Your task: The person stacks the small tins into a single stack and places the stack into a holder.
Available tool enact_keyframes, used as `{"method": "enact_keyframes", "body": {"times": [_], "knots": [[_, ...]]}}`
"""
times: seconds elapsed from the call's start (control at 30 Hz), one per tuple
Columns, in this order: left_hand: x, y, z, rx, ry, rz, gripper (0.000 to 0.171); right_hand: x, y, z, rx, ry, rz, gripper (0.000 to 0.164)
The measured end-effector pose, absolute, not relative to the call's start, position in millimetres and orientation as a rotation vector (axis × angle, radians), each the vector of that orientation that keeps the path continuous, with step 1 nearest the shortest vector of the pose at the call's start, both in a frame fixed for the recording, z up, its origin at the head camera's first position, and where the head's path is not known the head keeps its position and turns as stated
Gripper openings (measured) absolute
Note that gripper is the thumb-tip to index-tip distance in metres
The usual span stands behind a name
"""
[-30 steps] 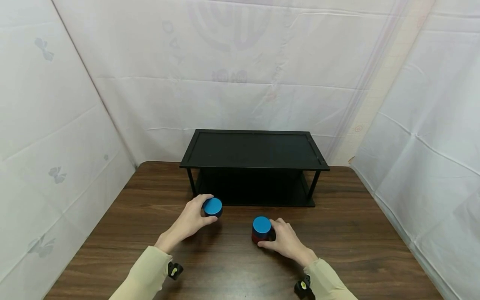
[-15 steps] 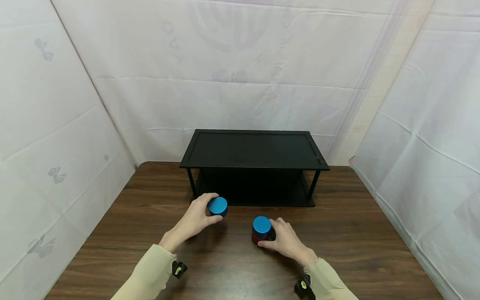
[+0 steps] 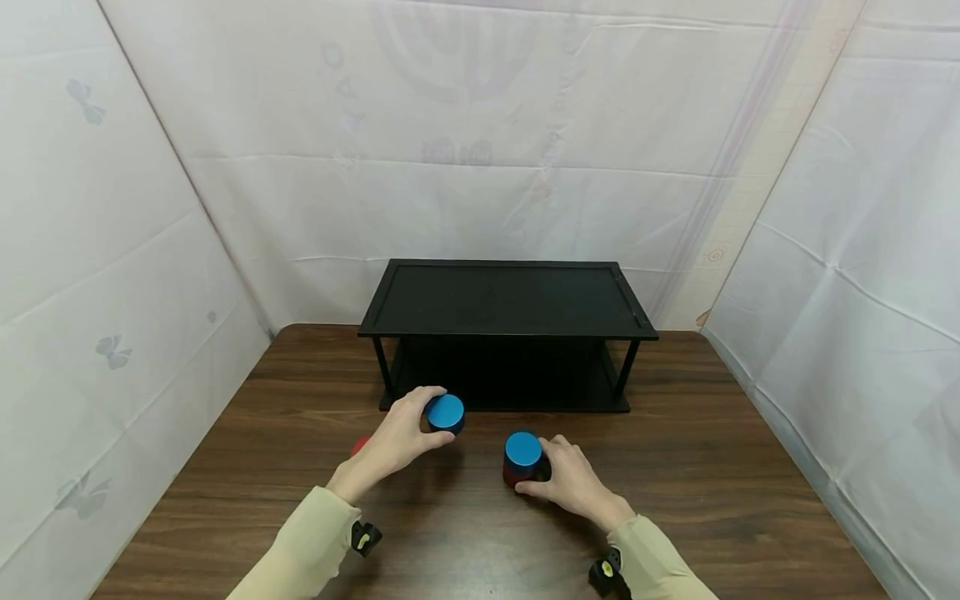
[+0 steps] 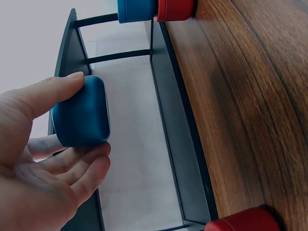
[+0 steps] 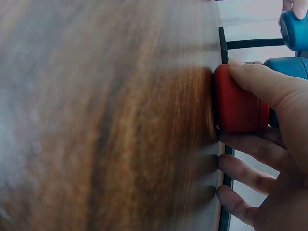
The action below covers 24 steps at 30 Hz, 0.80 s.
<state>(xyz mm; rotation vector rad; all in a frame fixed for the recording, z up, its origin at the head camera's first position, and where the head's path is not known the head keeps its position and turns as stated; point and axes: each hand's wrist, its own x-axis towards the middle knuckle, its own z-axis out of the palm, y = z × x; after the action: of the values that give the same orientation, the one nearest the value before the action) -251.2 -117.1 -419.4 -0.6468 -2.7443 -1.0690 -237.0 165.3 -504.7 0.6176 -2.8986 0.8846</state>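
My left hand point(image 3: 396, 433) holds a blue round-cornered canister point(image 4: 84, 113) between thumb and fingers, raised above the table in front of the shelf. To its right, a second blue canister point(image 3: 523, 450) sits on top of a red one point(image 5: 238, 101), which stands on the table. Thumb and index finger of my right hand point(image 3: 573, 483) grip the red canister at the bottom of that stack; the other fingers are near the tabletop. Another red canister point(image 4: 245, 221) stands on the table, mostly hidden behind my left wrist in the head view.
Behind both hands stands a black two-tier shelf point(image 3: 502, 298) with a flat top and a lower board. The brown wood-grain table point(image 3: 720, 467) runs back to white cloth walls point(image 3: 480, 208) at the rear and both sides.
My left hand has moved a little to the right with the blue canister, toward the stack. A bit of the red canister now shows behind that wrist. The right hand has stayed put.
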Motion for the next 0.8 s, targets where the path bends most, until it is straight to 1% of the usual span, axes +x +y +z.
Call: {"method": "enact_keyframes", "body": {"times": [0.8], "knots": [[-247.7, -99.0, -417.2, -0.695, -2.720, -1.108, 0.060, -237.9, 165.4, -505.2, 0.616, -2.908, 0.890, 0.060]]}}
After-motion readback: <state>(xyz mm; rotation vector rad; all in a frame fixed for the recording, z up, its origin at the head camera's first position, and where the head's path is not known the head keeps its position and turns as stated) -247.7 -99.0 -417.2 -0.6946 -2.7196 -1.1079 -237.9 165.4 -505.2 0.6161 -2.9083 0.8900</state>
